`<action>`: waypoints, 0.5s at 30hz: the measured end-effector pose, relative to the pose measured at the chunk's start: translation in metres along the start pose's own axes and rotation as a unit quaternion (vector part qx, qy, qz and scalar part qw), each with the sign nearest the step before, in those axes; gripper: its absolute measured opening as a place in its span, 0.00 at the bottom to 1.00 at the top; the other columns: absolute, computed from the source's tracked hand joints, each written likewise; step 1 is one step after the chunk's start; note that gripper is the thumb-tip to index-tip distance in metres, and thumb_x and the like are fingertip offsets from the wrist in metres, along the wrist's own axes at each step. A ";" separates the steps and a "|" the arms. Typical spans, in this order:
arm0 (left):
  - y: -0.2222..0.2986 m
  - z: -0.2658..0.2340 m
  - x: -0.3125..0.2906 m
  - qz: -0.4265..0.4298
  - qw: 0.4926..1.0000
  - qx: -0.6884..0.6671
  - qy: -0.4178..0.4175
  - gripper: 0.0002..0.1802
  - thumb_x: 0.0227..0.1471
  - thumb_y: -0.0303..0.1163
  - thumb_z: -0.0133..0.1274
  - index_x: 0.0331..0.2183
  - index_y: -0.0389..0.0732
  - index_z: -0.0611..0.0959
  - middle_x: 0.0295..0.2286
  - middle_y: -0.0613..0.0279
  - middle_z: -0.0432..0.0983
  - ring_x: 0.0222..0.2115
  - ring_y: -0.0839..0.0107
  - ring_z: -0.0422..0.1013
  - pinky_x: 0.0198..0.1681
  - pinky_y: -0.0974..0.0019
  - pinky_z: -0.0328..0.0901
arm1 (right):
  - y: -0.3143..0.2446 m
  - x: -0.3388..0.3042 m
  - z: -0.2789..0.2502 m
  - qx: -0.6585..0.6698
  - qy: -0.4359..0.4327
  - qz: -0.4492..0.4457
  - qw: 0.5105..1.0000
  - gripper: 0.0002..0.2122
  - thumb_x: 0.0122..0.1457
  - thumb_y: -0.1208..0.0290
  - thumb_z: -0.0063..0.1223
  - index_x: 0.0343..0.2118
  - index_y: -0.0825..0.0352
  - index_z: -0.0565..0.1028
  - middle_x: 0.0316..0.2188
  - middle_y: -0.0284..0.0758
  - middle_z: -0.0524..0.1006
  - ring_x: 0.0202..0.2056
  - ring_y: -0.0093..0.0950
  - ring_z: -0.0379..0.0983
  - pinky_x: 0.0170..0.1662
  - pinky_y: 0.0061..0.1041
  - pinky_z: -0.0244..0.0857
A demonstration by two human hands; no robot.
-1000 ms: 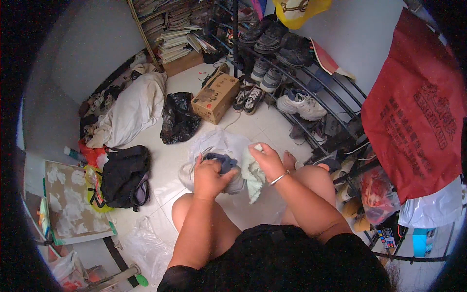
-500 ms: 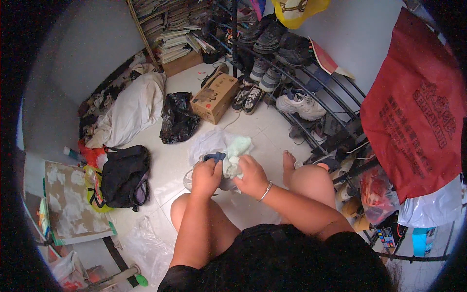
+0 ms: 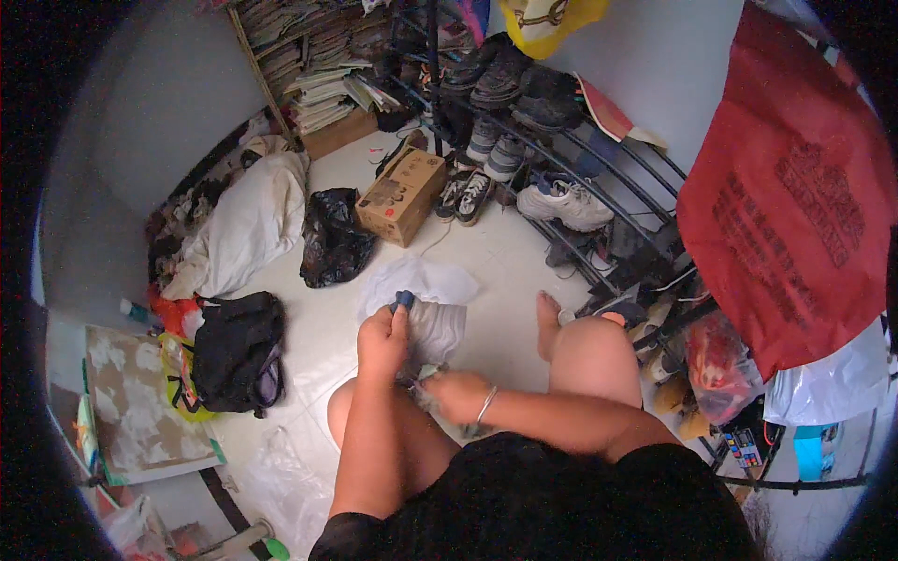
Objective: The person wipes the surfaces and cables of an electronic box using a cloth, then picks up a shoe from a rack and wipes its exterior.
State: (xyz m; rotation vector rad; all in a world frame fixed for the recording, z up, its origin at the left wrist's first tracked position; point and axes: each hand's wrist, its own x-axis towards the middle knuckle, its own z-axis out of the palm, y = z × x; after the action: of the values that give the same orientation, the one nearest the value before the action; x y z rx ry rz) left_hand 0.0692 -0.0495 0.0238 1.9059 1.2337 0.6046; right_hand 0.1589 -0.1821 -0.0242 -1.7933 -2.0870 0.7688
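Observation:
My left hand (image 3: 382, 341) is closed on a small dark blue piece (image 3: 404, 300) at the top edge of a grey-white shoe or cloth bundle (image 3: 438, 327) held over my lap. Lower down, my right hand (image 3: 456, 395), with a bangle on the wrist, grips a pale green cloth (image 3: 421, 379) pressed against the underside of that bundle. A white plastic bag (image 3: 421, 279) lies on the floor just beyond both hands. My bare knees frame the bundle on either side.
A cardboard box (image 3: 404, 194) and black plastic bag (image 3: 332, 241) sit ahead on the white floor. A black backpack (image 3: 236, 348) lies left, a white sack (image 3: 245, 224) beyond it. A metal shoe rack (image 3: 561, 159) runs along the right, beside a red hanging bag (image 3: 795, 206).
My right hand has come down from the top of the bundle to its underside near my lap, taking the pale green cloth with it. My left hand stayed on the dark blue piece.

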 end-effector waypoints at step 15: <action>-0.014 0.010 -0.002 0.058 0.995 0.042 -0.064 0.19 0.51 0.41 0.46 0.21 0.34 0.74 0.20 0.43 0.71 0.24 0.48 0.68 0.29 0.54 0.62 | 0.020 0.013 -0.058 0.117 0.295 0.057 0.946 0.18 0.43 0.68 0.55 0.37 0.69 0.67 0.33 0.46 0.72 0.36 0.45 0.70 0.39 0.39 0.65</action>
State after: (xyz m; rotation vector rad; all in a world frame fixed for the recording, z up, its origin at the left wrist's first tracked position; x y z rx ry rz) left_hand 0.0681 -0.0520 0.0067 2.0640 1.0882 0.4875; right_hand 0.2044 -0.1558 0.0105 -1.7441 -1.4533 0.4080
